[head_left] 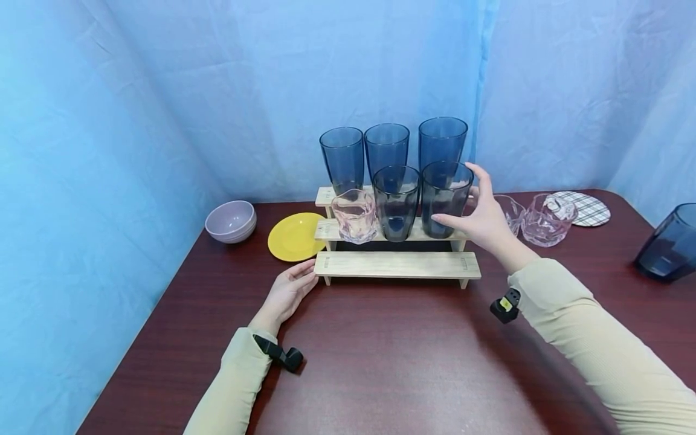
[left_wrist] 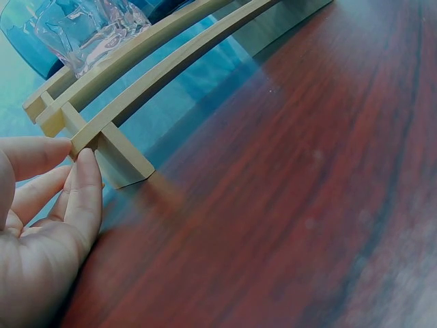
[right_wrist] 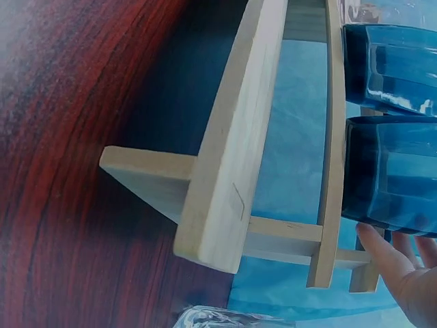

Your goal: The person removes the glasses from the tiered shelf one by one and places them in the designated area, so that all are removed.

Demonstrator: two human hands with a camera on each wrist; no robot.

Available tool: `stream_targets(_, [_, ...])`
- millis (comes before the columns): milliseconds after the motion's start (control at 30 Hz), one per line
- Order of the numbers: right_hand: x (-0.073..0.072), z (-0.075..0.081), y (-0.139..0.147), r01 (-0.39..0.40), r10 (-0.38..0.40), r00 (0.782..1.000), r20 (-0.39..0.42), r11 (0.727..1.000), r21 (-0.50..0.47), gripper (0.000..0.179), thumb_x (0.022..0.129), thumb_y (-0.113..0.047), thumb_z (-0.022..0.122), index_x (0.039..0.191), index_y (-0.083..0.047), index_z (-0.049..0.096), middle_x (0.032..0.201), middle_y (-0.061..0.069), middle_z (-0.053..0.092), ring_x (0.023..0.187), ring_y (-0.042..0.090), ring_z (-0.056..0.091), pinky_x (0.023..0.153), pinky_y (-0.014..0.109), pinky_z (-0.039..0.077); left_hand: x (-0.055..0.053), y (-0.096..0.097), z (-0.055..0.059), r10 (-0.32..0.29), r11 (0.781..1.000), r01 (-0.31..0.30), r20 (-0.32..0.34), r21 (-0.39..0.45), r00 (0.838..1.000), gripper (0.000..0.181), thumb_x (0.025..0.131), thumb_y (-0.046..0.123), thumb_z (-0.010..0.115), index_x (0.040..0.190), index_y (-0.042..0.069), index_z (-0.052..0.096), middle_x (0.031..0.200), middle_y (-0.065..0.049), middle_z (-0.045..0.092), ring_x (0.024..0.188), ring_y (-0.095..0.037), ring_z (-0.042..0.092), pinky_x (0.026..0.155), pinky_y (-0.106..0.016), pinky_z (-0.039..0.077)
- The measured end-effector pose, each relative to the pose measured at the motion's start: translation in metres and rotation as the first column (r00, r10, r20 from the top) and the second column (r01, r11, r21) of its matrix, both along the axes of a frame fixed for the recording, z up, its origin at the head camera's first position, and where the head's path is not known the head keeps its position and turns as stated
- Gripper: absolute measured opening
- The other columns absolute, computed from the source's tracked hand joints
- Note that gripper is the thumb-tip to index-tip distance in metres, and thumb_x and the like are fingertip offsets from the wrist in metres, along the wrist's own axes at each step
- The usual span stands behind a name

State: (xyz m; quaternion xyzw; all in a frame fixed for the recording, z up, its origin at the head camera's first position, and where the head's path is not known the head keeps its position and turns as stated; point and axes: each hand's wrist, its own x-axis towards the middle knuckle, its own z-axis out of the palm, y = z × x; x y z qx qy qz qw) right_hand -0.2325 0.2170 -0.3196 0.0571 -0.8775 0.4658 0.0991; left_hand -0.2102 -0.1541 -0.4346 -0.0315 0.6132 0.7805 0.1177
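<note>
From where I stand, the person's right hand (head_left: 481,217) has its grip round a dark blue glass tumbler (head_left: 439,196) at the right end of a three-step wooden stand's middle step. The thumb lies along the near side and the index finger reaches up by the rim; the other fingers are mostly hidden behind the glass, so how firmly they hold is hard to judge. The tumbler stands upright, its base at the step.

Down at the front, the left hand (head_left: 293,287) pinches the left end of the wooden stand's lowest step (head_left: 397,264) between thumb and fingers.

Beside the held glass is a matching middle-step tumbler (head_left: 397,208), and left of that a wavy pinkish glass (head_left: 354,219). Three back-row tumblers (head_left: 387,151) stand upright on the top step.

Over on the worktop (head_left: 402,362), a yellow plate (head_left: 296,237) sits just left of the stand, with a lilac bowl (head_left: 231,220) beyond it. To the right are two clear wavy glasses (head_left: 548,225), a round checked mat (head_left: 589,210) and, well apart, another blue tumbler (head_left: 669,244).
</note>
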Motion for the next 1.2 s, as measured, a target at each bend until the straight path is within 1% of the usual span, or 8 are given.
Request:
stream_targets(67, [-0.0001, 0.0006, 0.0006, -0.002, 0.002, 1.0, 0.014, 1.0, 0.004, 0.109, 0.075, -0.038, 0.079, 0.149, -0.038, 0.001, 0.145, 0.029, 0.032, 0.131, 0.044, 0.035, 0.099, 0.067, 0.032, 0.0001, 0.0002, 0.0002, 0.003, 1.0, -0.003, 0.005, 0.004, 1.0, 0.048, 0.095, -0.008, 0.045, 0.142, -0.006, 0.035, 0.121, -0.008, 0.049, 0.095, -0.002, 0.058, 0.085, -0.016, 0.05])
stream_targets(167, [-0.0001, 0.0014, 0.0012, -0.007, 0.007, 1.0, 0.023, 1.0, 0.005, 0.11, 0.074, -0.039, 0.079, 0.149, -0.039, 0.0, 0.145, 0.029, 0.032, 0.132, 0.043, 0.035, 0.099, 0.067, 0.032, 0.0003, 0.0005, 0.0009, 0.005, 1.0, -0.005, 0.007, 0.011, 1.0, 0.048, 0.095, -0.008, 0.045, 0.142, -0.006, 0.035, 0.121, -0.008, 0.049, 0.094, -0.002, 0.058, 0.085, -0.016, 0.05])
stream_targets(333, [0.0002, 0.0019, 0.0019, -0.006, 0.006, 1.0, 0.021, 1.0, 0.006, 0.11, 0.074, -0.039, 0.08, 0.15, -0.038, 0.0, 0.146, 0.03, 0.031, 0.134, 0.042, 0.032, 0.099, 0.067, 0.032, 0.0007, 0.0009, 0.0019, 0.004, 1.0, -0.004, 0.004, 0.013, 1.0, 0.048, 0.095, -0.008, 0.045, 0.142, -0.007, 0.035, 0.121, -0.008, 0.049, 0.094, -0.002, 0.058, 0.085, -0.015, 0.05])
stream_targets(467, [0.0001, 0.0018, 0.0019, -0.005, 0.005, 1.0, 0.02, 1.0, 0.007, 0.11, 0.073, -0.038, 0.08, 0.149, -0.04, 0.001, 0.147, 0.03, 0.029, 0.136, 0.041, 0.03, 0.101, 0.067, 0.03, 0.0002, 0.0008, 0.0011, 0.006, 1.0, -0.006, 0.005, 0.016, 1.0, 0.048, 0.095, -0.008, 0.045, 0.142, -0.007, 0.035, 0.119, -0.007, 0.049, 0.094, -0.002, 0.058, 0.084, -0.015, 0.05])
stream_targets(733, [0.0025, 0.0026, 0.0017, -0.004, 0.003, 1.0, 0.019, 1.0, 0.018, 0.11, 0.074, -0.039, 0.08, 0.149, -0.038, 0.001, 0.146, 0.03, 0.029, 0.136, 0.041, 0.03, 0.101, 0.067, 0.03, 0.0001, 0.0007, 0.0004, 0.016, 1.0, -0.016, 0.005, 0.022, 1.0, 0.047, 0.094, -0.008, 0.045, 0.141, -0.007, 0.036, 0.112, -0.004, 0.051, 0.092, -0.003, 0.059, 0.084, -0.016, 0.051])
stream_targets(900, [0.0026, 0.0019, 0.0015, -0.007, 0.007, 1.0, 0.023, 1.0, 0.013, 0.109, 0.074, -0.038, 0.08, 0.149, -0.041, 0.0, 0.147, 0.031, 0.028, 0.136, 0.042, 0.031, 0.101, 0.067, 0.03, 0.0002, 0.0004, 0.0001, 0.014, 1.0, -0.014, 0.003, 0.017, 1.0, 0.047, 0.095, -0.007, 0.046, 0.141, -0.007, 0.036, 0.113, -0.004, 0.051, 0.092, -0.003, 0.059, 0.084, -0.015, 0.051])
stream_targets(1200, [0.0043, 0.0002, 0.0037, -0.016, 0.015, 1.0, 0.023, 1.0, 0.016, 0.109, 0.074, -0.038, 0.08, 0.149, -0.04, 0.0, 0.147, 0.032, 0.028, 0.134, 0.044, 0.032, 0.1, 0.066, 0.033, 0.0006, 0.0011, -0.0003, 0.015, 1.0, -0.015, -0.006, 0.009, 1.0, 0.047, 0.095, -0.008, 0.045, 0.141, -0.008, 0.036, 0.112, -0.004, 0.051, 0.093, -0.002, 0.058, 0.084, -0.015, 0.05])
